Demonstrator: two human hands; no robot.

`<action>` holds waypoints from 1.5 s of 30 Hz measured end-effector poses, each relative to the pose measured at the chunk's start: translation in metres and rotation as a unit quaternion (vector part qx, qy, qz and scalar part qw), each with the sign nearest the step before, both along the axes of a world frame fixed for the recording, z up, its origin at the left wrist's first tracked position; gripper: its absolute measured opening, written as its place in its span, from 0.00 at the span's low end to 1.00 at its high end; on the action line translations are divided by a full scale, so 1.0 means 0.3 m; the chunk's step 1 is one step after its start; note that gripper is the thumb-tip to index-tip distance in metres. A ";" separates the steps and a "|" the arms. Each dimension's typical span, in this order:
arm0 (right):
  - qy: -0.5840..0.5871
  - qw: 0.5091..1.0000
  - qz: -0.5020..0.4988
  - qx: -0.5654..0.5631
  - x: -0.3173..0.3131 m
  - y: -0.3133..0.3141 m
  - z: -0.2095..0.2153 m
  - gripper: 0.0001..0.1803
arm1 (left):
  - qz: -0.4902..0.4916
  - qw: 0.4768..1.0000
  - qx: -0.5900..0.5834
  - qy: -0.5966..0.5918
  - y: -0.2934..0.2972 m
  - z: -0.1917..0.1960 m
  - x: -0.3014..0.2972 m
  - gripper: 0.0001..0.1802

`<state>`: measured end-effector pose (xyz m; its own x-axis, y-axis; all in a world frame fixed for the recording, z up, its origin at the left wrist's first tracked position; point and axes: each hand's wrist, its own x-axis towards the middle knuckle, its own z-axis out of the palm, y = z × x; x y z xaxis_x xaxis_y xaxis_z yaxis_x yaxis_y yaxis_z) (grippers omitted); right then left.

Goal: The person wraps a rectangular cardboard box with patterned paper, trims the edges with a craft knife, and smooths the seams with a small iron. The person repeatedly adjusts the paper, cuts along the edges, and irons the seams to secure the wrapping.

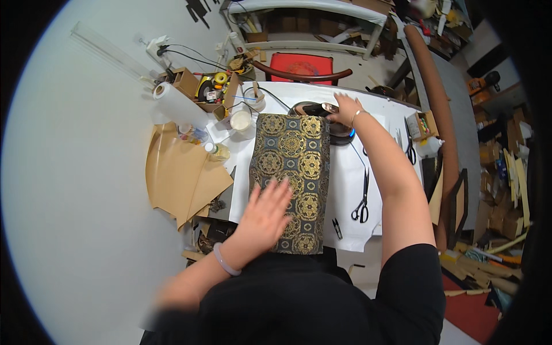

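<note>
A long rectangular piece of dark brocade fabric with gold round medallions lies lengthwise in front of me, reaching the table's near edge. My left hand rests on its left near part, palm down and fingers stretched out, slightly blurred. At the fabric's far right corner stands a glossy dark appliance with a blue light, which looks like an iron; the fabric hides part of it. My right hand reaches to its handle end, fingers spread and thumb beside it, not visibly closed around it.
Black scissors and small thread snips lie on white paper right of the fabric. To the left are a white tub, a small bottle, a white roll and tan sheets. A red chair stands beyond the table.
</note>
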<state>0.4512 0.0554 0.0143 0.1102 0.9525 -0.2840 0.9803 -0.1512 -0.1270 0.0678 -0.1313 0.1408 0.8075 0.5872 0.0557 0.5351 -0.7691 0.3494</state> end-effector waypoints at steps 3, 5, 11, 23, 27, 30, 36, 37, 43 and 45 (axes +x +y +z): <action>0.036 0.999 -0.023 -0.026 0.017 0.001 -0.132 0.39 | -0.027 0.998 -0.051 0.016 -0.067 0.000 0.003 0.34; 0.096 0.994 -0.042 0.025 0.028 -0.001 -0.202 0.29 | -0.062 0.997 -0.055 0.007 -0.101 0.004 -0.017 0.31; 0.175 0.968 -0.077 0.161 0.014 -0.030 -0.124 0.25 | 0.031 0.998 -0.047 0.000 -0.165 0.019 -0.131 0.29; 0.021 0.957 0.078 0.279 -0.300 -0.233 0.856 0.29 | 0.385 0.635 -0.560 -0.367 -0.238 -0.405 -0.409 0.31; 0.012 0.959 0.155 0.238 -0.462 -0.273 0.809 0.31 | 0.291 0.816 -0.425 -0.264 -0.287 -0.543 -0.407 0.38; -0.004 0.971 0.178 0.162 -0.547 -0.292 0.798 0.33 | 0.230 0.889 -0.328 -0.224 -0.251 -0.401 -0.359 0.38; -0.017 0.973 0.202 0.112 -0.633 -0.379 0.776 0.32 | 0.177 0.877 -0.383 -0.230 -0.223 -0.461 -0.343 0.29; -0.015 0.974 0.203 0.101 -0.647 -0.407 0.773 0.32 | 0.165 0.872 -0.401 -0.226 -0.222 -0.474 -0.344 0.27; 0.025 0.964 0.246 0.094 -0.702 -0.651 0.764 0.29 | 0.185 0.838 -0.486 -0.166 -0.178 -0.477 -0.370 0.21; 0.045 0.969 0.237 0.048 -0.718 -0.676 0.806 0.29 | 0.202 0.795 -0.554 -0.139 -0.088 -0.500 -0.409 0.19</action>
<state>0.2358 -0.1476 0.2561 -0.3667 0.9129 -0.1790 0.9213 0.3297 -0.2061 -0.0548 -0.1577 -0.0091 0.5868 0.6084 -0.5343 0.4445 0.3096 0.8406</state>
